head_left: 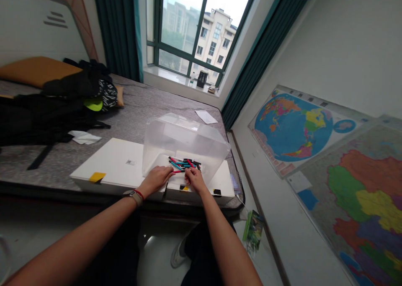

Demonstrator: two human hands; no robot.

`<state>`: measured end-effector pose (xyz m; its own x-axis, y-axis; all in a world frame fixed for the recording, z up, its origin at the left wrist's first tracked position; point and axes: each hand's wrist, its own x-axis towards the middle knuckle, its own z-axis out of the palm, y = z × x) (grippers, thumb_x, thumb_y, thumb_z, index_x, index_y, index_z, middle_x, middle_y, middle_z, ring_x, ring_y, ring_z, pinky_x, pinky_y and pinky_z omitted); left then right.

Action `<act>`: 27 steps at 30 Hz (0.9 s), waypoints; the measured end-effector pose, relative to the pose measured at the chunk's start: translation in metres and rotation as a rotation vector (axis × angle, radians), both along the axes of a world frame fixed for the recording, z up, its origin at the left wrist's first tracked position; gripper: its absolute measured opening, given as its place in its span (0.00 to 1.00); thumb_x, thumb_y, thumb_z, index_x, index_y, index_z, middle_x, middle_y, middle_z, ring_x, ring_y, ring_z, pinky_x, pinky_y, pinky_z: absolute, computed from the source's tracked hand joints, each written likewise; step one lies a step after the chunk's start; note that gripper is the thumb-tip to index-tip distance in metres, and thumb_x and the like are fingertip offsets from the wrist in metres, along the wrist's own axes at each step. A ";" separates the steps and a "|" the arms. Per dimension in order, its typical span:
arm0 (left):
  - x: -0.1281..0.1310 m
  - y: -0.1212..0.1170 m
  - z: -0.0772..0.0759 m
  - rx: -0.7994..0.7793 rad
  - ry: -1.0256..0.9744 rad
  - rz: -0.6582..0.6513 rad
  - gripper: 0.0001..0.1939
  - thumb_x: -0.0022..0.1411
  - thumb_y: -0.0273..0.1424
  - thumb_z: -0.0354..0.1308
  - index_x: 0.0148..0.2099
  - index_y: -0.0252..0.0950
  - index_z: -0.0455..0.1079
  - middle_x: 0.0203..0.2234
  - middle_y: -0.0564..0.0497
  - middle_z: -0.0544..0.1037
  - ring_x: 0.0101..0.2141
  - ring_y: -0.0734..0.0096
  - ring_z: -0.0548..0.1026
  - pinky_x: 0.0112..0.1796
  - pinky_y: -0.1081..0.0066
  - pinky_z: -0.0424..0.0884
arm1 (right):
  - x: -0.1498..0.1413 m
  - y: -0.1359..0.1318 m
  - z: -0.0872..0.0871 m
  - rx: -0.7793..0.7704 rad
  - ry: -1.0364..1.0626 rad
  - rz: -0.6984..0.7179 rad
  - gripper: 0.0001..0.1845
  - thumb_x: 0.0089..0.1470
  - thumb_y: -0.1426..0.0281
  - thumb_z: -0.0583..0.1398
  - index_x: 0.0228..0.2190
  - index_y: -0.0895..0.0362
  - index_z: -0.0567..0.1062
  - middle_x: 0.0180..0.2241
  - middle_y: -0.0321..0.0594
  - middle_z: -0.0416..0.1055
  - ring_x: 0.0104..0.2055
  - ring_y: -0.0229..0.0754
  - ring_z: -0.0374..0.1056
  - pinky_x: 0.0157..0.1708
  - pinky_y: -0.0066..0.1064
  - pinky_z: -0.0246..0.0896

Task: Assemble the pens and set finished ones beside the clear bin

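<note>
A red pen (178, 171) spans the small gap between my two hands. The fingers of my left hand (158, 179) are closed on its left end, and a watch and a red band circle that wrist. Pinched at the pen's other end is my right hand (194, 178), its fingertips partly hidden. Just beyond them lies a loose pile of red, blue and black pens (184, 164), at the mouth of a clear plastic box (188, 137) that appears tipped on its side, opening toward me.
White cardboard boxes (117, 158) with yellow and black tape lie under the box on a grey mattress (132, 104). Dark bags (70, 87) and a crumpled tissue (84, 137) are left. A white paper (206, 117) lies behind; a wall with maps (295, 124) stands right.
</note>
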<state>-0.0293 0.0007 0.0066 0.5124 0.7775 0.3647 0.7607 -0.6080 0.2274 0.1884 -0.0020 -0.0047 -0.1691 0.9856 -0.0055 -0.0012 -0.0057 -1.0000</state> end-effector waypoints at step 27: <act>-0.002 0.000 -0.002 -0.003 -0.034 -0.055 0.19 0.71 0.43 0.43 0.48 0.39 0.69 0.36 0.46 0.79 0.38 0.63 0.76 0.40 0.66 0.66 | 0.001 0.002 0.003 -0.063 -0.036 -0.082 0.27 0.50 0.46 0.61 0.18 0.54 0.65 0.14 0.30 0.62 0.13 0.32 0.53 0.14 0.26 0.45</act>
